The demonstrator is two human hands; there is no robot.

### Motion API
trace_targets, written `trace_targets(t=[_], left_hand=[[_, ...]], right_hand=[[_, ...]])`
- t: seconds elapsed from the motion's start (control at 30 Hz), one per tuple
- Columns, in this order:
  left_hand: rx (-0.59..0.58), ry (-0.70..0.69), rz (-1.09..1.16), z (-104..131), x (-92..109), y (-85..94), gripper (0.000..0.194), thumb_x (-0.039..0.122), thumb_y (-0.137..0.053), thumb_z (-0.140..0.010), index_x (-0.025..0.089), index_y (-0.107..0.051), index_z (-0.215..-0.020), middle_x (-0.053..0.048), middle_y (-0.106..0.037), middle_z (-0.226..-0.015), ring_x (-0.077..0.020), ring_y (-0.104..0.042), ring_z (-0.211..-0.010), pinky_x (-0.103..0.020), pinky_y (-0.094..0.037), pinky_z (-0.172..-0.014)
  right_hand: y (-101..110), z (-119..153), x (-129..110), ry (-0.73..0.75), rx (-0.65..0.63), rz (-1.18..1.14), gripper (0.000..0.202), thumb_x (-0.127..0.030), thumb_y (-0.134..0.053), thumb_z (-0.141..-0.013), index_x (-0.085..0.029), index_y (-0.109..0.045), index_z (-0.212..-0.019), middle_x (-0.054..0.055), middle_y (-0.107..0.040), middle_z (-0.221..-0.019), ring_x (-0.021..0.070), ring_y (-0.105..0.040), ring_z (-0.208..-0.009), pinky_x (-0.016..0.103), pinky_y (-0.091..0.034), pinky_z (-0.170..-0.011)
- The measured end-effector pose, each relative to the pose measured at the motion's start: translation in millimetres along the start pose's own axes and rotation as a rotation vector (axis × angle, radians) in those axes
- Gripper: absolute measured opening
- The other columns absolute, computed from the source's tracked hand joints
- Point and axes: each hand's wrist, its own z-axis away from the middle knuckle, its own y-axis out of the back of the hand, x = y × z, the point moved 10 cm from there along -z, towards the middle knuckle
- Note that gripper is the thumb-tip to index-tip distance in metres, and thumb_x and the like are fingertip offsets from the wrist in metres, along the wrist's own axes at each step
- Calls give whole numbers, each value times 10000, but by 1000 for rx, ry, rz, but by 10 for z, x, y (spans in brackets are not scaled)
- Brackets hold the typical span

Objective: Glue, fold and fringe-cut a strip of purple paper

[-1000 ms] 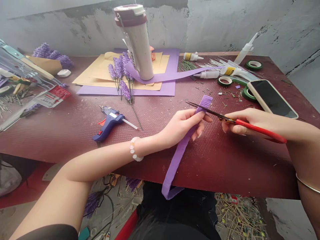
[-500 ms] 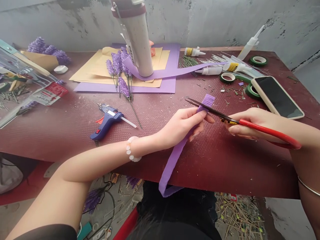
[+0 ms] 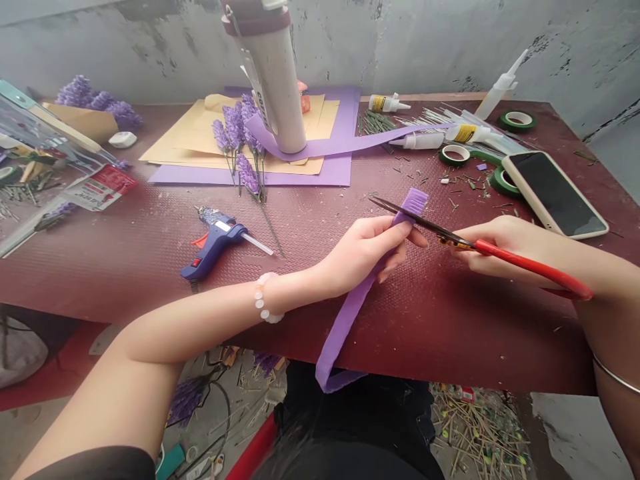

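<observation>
My left hand (image 3: 373, 252) pinches a long purple paper strip (image 3: 345, 323) near its top end, which is cut into a narrow fringe. The strip's lower part hangs down over the table's front edge and loops back. Red-handled scissors (image 3: 530, 265) are gripped in my right hand (image 3: 505, 247); their dark blades cross the strip just below the fringe, close to my left thumb. Some of my right fingers are hidden behind the scissors. Left of my hands, a blue hot glue gun (image 3: 215, 243) lies with a glue stick in its back.
A tall tumbler (image 3: 280, 80) stands on brown and purple paper sheets (image 3: 175, 175), beside purple paper flowers (image 3: 247, 175). At the right lie a phone (image 3: 557, 193), green tape rolls (image 3: 455, 155), glue bottles (image 3: 423, 141) and wire stems. A clear plastic box (image 3: 55, 140) sits at the left.
The scissor handles and my right hand have shifted slightly left, with the handles closing a little. My left hand and the strip stay nearly in place.
</observation>
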Motion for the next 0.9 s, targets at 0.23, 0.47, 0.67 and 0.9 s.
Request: trace_targets(t=[0.23, 0.47, 0.67, 0.9], left_hand=[[-11, -35, -2, -7, 27, -10, 412, 496, -712, -1089, 153, -694, -862, 83, -524, -545, -64, -471, -432, -219, -414, -507], [-39, -61, 18, -6, 35, -18, 359, 421, -694, -1110, 151, -678, -874, 80, -551, -561, -55, -494, -444, -197, -427, -518], [15, -6, 27, -18, 22, -12, 340, 193, -501, -1181, 162, -622, -865, 99, -494, -531, -48, -459, -419, -168, -397, -479], [97, -36, 2, -18, 13, 33, 331, 163, -531, -1169, 175, -584, -843, 111, -454, -540, -46, -415, -438, -155, -377, -468]], right_hand=[[-61, 6, -34, -20, -78, -27, 412, -551, -655, -829, -267, -414, -653, -25, -351, -650, 151, -299, -603, 329, -277, -534], [-61, 18, -31, -27, -80, 5, 422, -555, -648, -835, -270, -394, -655, -26, -357, -647, 153, -307, -607, 329, -268, -543], [17, -16, -2, -63, -30, 87, 595, -802, -708, -800, -268, -475, -679, -30, -462, -630, 153, -384, -590, 327, -324, -554], [14, -22, 170, -137, -76, 110, 639, -855, -718, -689, -287, -645, -972, 83, -788, -919, 372, -734, -865, 464, -547, -737]])
